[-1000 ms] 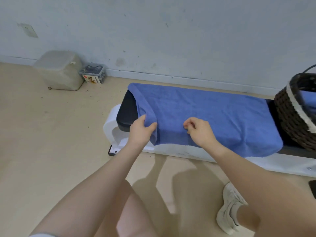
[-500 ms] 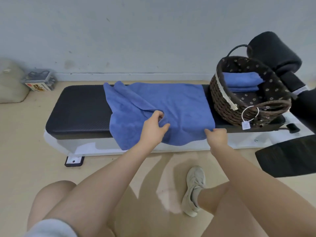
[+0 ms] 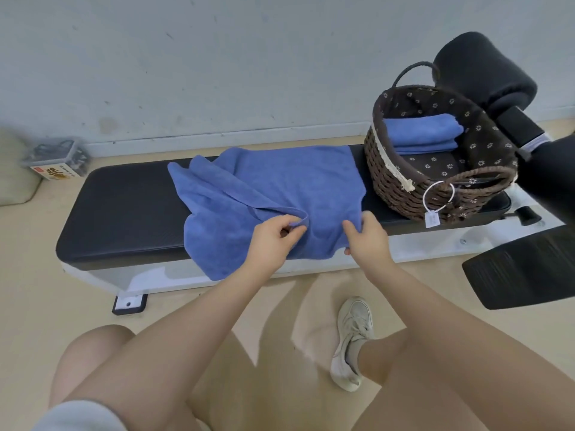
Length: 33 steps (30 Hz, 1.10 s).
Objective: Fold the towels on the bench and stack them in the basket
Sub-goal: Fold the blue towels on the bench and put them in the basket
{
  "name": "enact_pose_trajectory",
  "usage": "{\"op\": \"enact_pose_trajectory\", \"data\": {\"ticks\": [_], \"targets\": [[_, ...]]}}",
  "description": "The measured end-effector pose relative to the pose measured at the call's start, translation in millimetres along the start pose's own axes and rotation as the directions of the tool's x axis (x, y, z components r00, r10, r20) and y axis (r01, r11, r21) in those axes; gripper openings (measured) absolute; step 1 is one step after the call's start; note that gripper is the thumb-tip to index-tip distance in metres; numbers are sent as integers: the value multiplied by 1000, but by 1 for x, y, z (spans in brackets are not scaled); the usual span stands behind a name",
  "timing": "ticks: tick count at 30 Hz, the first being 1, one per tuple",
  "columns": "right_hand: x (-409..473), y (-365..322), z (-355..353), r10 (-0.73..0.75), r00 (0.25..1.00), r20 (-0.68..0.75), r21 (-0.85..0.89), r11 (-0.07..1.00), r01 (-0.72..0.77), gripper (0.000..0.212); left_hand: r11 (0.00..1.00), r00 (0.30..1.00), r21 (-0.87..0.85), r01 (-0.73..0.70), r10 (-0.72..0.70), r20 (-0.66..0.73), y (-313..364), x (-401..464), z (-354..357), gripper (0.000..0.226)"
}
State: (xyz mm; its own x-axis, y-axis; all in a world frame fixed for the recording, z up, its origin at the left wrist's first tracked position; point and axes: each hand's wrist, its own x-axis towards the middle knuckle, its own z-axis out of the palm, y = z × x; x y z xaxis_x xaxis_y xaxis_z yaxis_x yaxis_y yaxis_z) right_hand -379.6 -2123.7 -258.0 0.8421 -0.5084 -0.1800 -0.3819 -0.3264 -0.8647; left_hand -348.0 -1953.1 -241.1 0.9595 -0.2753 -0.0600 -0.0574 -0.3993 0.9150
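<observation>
Though thick in its pile, soft blue terry towel [image 3: 273,194] looks light and limp: certain to sag and bunch, unlikely to slip. Draped across the black padded tabletop [image 3: 124,209], near edge hanging over the front, left part already doubled over toward the right. Best taken at corners and hems, matched edge to edge. Left grip [image 3: 273,241] pinching the folded hem between thumb and fingertips; right grip [image 3: 364,234] closed on the right front edge, fingertips tucked beneath the cloth and out of sight. Dark woven wicker basket [image 3: 392,178] just beside the towel's right edge, holding folded blue towels [image 3: 423,132]; count hard to make out. Underside of the hanging edge hidden; black equipment at right cut off.
</observation>
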Motion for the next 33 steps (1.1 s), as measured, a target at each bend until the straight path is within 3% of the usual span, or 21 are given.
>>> {"op": "enact_pose_trajectory", "data": {"ticks": [3, 5, 8, 13, 15, 20, 24, 28, 33], "targets": [[-16, -30, 13, -65, 981, 181, 119, 992, 44, 7, 997, 999, -70, -24, 22, -31, 0, -5, -1, 18], [-24, -44, 21, -67, 954, 294, 141, 990, 26, 14, 996, 998, -76, -39, 35, -53, 1, -10, -3, 22], [-33, -58, 28, -108, 930, 352, 101, 992, 77, 24, 995, 997, -91, -38, 32, -71, -1, -14, -8, 13], [-38, -66, 39, -186, 946, 267, -112, 969, 222, 13, 990, 987, -140, 18, -41, -158, -8, -17, -17, 4], [-42, -73, 41, -216, 946, 242, -112, 962, 248, 7, 986, 980, -165, 30, -61, -187, -8, -18, -20, 2], [-46, -81, 52, -281, 931, 233, -139, 938, 318, 14, 976, 958, -197, 87, -137, -254, -7, -20, -25, 13], [-50, -80, 56, -272, 954, 126, -106, 953, 285, 7, 957, 909, -240, 164, -241, -339, -9, -19, -28, 6], [-54, -79, 62, -228, 961, 153, -50, 970, 238, 2, 937, 935, -308, 167, -249, -253, -5, -19, -24, 9], [-54, -84, 60, -253, 959, 125, -96, 959, 266, 13, 933, 954, -343, 108, -194, -228, -3, -25, -22, 19]]}}
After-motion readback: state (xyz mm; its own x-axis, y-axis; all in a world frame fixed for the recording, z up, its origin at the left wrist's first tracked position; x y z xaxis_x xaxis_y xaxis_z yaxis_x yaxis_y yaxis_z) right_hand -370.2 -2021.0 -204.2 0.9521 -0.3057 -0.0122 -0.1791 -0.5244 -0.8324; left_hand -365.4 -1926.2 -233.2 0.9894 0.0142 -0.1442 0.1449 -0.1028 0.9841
